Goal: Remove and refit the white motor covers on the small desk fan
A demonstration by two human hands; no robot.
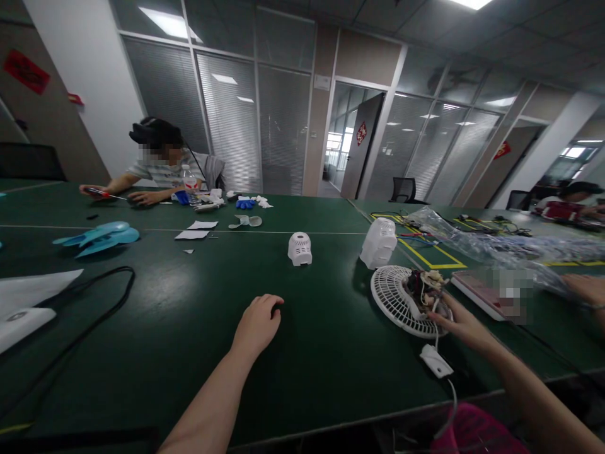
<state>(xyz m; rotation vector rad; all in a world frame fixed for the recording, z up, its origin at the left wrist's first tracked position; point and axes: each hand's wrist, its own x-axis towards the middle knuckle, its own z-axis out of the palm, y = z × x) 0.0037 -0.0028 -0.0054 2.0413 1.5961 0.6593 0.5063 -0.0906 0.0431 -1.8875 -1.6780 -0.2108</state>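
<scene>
My right hand (456, 321) grips the edge of a white round fan grille (390, 302). On the grille sits an exposed fan motor (420, 287) with wires. A white cord runs from it to a small white switch box (435, 361) near the front edge of the table. My left hand (259, 325) is over the middle of the green table, loosely curved with the thumb apart and nothing in it. Beyond that hand stands a small vented white motor cover (300, 250). Just behind the grille is a larger white plastic housing (379, 243).
Blue fan blades (101, 237) and a black cable (101, 325) lie left. A co-worker (163, 164) sits across the table with a screwdriver. Clear plastic wrap (477, 236) lies right, near another person's hand (586, 290). A pink bin (479, 432) is below the table edge.
</scene>
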